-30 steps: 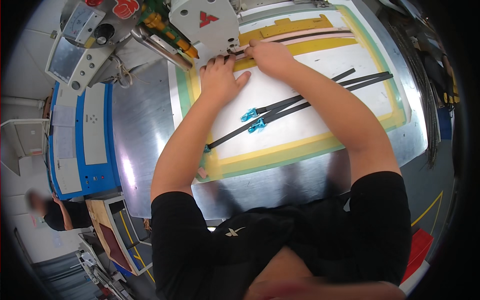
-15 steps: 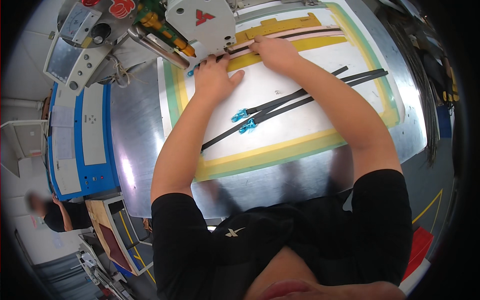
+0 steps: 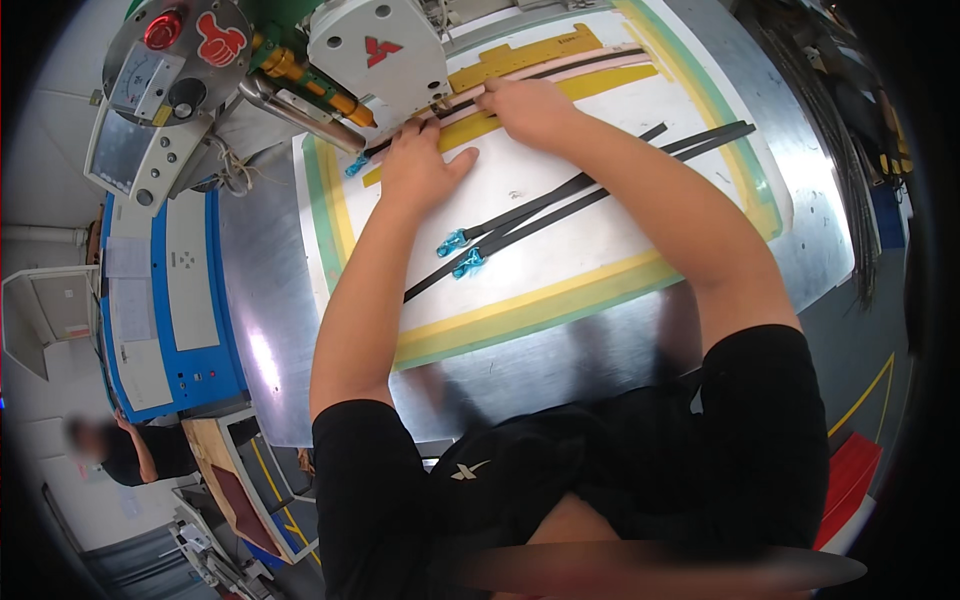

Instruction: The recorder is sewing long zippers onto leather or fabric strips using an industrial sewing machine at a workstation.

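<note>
A black strap (image 3: 585,65) lies lengthwise in a pale pink channel of a mustard-yellow jig (image 3: 530,52), under the white machine head (image 3: 378,50). Its left end carries a blue-wrapped fitting (image 3: 356,164). My left hand (image 3: 415,168) rests open near that end, fingers on the strap and jig, thumb spread over the white sheet. Farther right, my right hand (image 3: 530,112) has its fingers bent together on the strap; their tips are partly hidden. Nearer me, several loose black straps (image 3: 590,200) cross on the sheet, two with blue-wrapped fittings (image 3: 468,262).
A white board edged with yellow and green tape (image 3: 570,296) lies on a shiny metal table (image 3: 262,300). Brass-coloured machine parts (image 3: 315,85) and a control panel (image 3: 135,150) stand at upper left. Beyond the blue cabinet (image 3: 170,300), another person (image 3: 150,450) stands at far left.
The whole view has shifted slightly. My left hand has slid a little to the right along the strap, uncovering the jig's left tip. My right hand stays at about the same spot on the strap.
</note>
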Action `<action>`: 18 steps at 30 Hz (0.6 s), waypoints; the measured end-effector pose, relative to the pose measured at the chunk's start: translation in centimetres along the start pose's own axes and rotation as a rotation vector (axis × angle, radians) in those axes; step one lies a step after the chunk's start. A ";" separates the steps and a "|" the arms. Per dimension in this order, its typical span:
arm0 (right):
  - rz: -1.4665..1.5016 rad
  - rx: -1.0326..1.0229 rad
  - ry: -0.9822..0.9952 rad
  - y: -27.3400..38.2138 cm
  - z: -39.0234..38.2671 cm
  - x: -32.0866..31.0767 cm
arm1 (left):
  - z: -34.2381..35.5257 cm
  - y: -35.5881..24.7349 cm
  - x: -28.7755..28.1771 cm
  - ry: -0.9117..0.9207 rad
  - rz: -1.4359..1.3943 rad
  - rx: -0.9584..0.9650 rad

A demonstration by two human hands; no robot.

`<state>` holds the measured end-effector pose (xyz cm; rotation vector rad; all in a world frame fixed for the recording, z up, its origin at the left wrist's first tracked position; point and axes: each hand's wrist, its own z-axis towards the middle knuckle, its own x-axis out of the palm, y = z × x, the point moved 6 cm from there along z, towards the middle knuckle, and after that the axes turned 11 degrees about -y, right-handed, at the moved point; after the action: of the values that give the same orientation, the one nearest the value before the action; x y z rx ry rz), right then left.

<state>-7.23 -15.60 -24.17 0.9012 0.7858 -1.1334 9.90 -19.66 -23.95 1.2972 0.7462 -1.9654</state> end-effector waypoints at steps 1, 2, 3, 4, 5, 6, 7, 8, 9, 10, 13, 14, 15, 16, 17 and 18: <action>-0.014 0.000 -0.026 -0.5 -0.1 -0.1 | 0.0 -0.1 0.2 0.001 0.000 0.001; -0.013 0.001 -0.025 -0.9 -0.3 0.0 | 0.0 -0.3 0.2 -0.018 0.016 0.009; -0.021 0.013 -0.021 -1.2 -0.4 -0.2 | 0.0 -0.8 -0.2 -0.038 0.032 0.017; -0.028 0.025 -0.017 -1.6 -0.4 -0.4 | 0.1 -1.1 -0.4 -0.037 0.030 0.016; -0.029 0.025 -0.016 -1.7 -0.5 -0.6 | 0.1 -1.3 -0.6 -0.005 0.027 -0.007; -0.027 0.025 -0.013 -1.7 -0.5 -0.7 | 0.1 -1.4 -0.7 0.026 0.024 -0.029; -0.025 0.024 -0.010 -1.6 -0.6 -0.8 | 0.1 -1.4 -0.7 0.026 0.024 -0.030; -0.025 0.023 -0.010 -1.5 -0.5 -0.9 | 0.2 -1.5 -0.7 0.030 0.032 -0.034; -0.009 0.020 -0.009 -1.3 -0.4 -1.0 | 0.2 -1.6 -0.7 0.034 0.040 -0.038; 0.007 0.017 -0.009 -1.2 -0.4 -1.1 | 0.2 -1.5 -0.4 0.032 0.041 -0.038; 0.019 0.034 0.008 -0.8 -0.5 -1.1 | 0.5 -1.9 0.1 -0.003 0.016 -0.008; 0.016 0.035 0.001 -0.8 -0.5 -1.2 | 0.3 -2.2 0.1 -0.004 0.026 -0.004; 0.034 0.042 0.032 -0.6 -0.6 -1.3 | 0.1 -2.6 0.0 -0.004 0.036 -0.001; 0.052 0.049 0.063 -0.7 -0.6 -1.4 | 0.1 -2.9 -0.1 -0.009 0.037 0.002; 0.050 0.050 0.059 -1.0 -0.7 -1.5 | 0.2 -3.0 0.0 0.003 0.072 -0.008; 0.059 0.044 0.043 -1.1 -0.8 -1.5 | 0.2 -3.1 0.0 0.016 0.107 -0.020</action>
<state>-8.73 -14.47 -23.41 0.9824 0.7672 -1.0866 7.37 -17.89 -23.59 1.3156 0.6880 -1.8602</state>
